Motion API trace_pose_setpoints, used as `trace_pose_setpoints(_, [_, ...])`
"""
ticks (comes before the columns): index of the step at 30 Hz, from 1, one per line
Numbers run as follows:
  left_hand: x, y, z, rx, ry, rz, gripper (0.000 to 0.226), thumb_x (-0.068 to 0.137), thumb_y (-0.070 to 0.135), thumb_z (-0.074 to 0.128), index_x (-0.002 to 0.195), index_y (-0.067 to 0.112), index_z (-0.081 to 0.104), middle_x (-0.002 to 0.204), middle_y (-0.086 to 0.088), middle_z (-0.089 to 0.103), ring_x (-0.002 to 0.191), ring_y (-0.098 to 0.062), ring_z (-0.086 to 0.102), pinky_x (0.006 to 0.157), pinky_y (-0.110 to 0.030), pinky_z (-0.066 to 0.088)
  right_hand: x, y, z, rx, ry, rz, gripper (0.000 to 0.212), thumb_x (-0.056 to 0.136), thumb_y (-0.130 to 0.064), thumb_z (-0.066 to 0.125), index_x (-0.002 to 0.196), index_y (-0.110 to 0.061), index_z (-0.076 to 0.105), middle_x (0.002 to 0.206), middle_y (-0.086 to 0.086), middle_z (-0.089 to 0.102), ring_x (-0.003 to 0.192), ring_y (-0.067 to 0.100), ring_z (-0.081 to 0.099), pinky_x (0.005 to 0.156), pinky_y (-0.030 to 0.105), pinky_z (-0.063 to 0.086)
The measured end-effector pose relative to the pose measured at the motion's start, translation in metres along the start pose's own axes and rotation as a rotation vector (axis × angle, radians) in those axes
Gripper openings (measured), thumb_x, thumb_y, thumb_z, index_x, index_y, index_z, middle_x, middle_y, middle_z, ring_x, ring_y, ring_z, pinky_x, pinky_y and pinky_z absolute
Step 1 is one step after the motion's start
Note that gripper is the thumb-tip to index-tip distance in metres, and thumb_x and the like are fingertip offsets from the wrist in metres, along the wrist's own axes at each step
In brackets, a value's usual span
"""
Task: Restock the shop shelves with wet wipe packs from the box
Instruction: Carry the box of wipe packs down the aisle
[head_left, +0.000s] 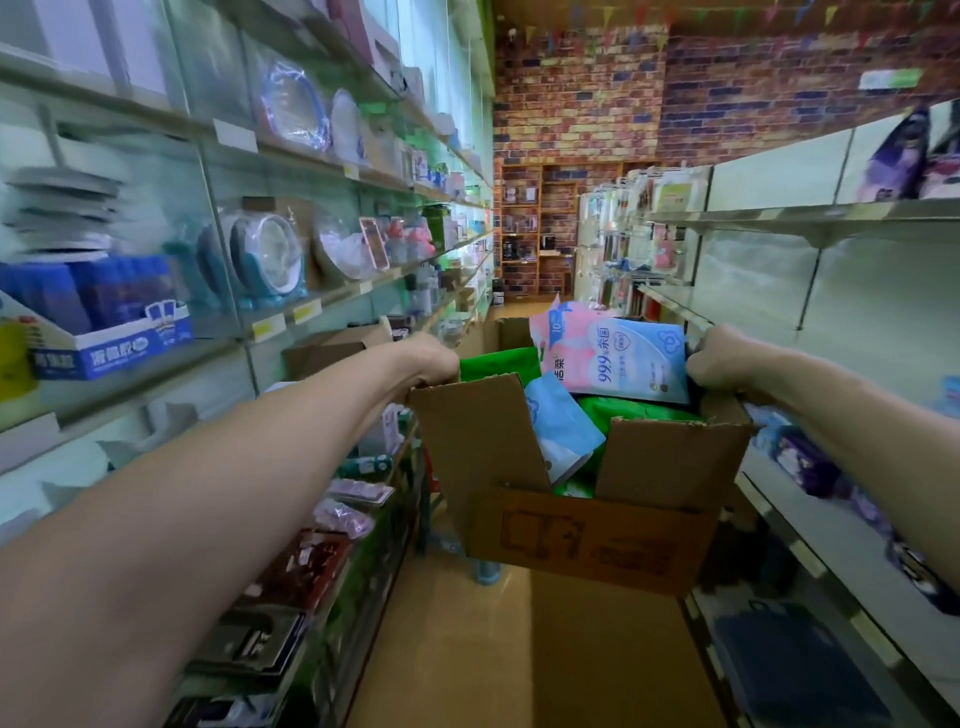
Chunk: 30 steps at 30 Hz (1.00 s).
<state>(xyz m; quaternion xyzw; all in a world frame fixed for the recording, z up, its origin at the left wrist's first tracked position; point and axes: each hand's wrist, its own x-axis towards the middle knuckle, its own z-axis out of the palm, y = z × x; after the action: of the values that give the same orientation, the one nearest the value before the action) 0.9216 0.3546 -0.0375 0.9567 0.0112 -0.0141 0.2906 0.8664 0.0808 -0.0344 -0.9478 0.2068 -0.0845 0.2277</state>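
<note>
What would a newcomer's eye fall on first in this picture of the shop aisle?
First comes the open cardboard box in the middle, which the left hand and the right hand grip by its side rims. A pink-and-blue wet wipe pack sticks out of it, above green packs. At the aisle's far end stands a colourful brick wall, and the right shelves look mostly bare.

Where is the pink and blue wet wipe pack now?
The pink and blue pack lies on top in the cardboard box, mid-frame in the head view, at its far right corner beside the right hand, above a green pack.
</note>
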Motion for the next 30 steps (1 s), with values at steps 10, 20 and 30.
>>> trace_pose_setpoints(10, [0.13, 0.013, -0.006, 0.015, 0.079, -0.084, 0.01, 0.09, 0.012, 0.059, 0.093, 0.003, 0.06, 0.076, -0.007, 0.056, 0.056, -0.015, 0.05, 0.042, -0.024, 0.036, 0.136, -0.051, 0.02, 0.026, -0.028, -0.119, 0.017, 0.094, -0.002, 0.042, 0.078, 0.0, 0.045, 0.075, 0.015, 0.047, 0.061, 0.023, 0.048, 0.046, 0.03, 0.041])
trace_pose_setpoints(20, [0.267, 0.01, 0.003, 0.071, 0.05, -0.089, 0.029, 0.093, 0.014, 0.058, 0.118, -0.001, 0.06, 0.097, -0.01, 0.061, 0.06, -0.011, 0.05, 0.039, -0.02, 0.036, 0.263, -0.092, 0.07, 0.008, -0.073, -0.127, 0.018, 0.095, -0.005, 0.043, 0.077, -0.002, 0.044, 0.077, 0.014, 0.049, 0.064, 0.023, 0.049, 0.051, 0.03, 0.042])
trace_pose_setpoints(30, [0.418, 0.011, 0.005, -0.023, 0.031, -0.099, 0.016, 0.092, 0.011, 0.058, 0.104, 0.001, 0.062, 0.078, -0.007, 0.056, 0.057, -0.015, 0.05, 0.046, -0.025, 0.037, 0.39, -0.141, 0.115, 0.003, -0.056, -0.094, 0.022, 0.095, -0.006, 0.044, 0.074, -0.002, 0.041, 0.075, 0.014, 0.047, 0.063, 0.022, 0.048, 0.048, 0.03, 0.04])
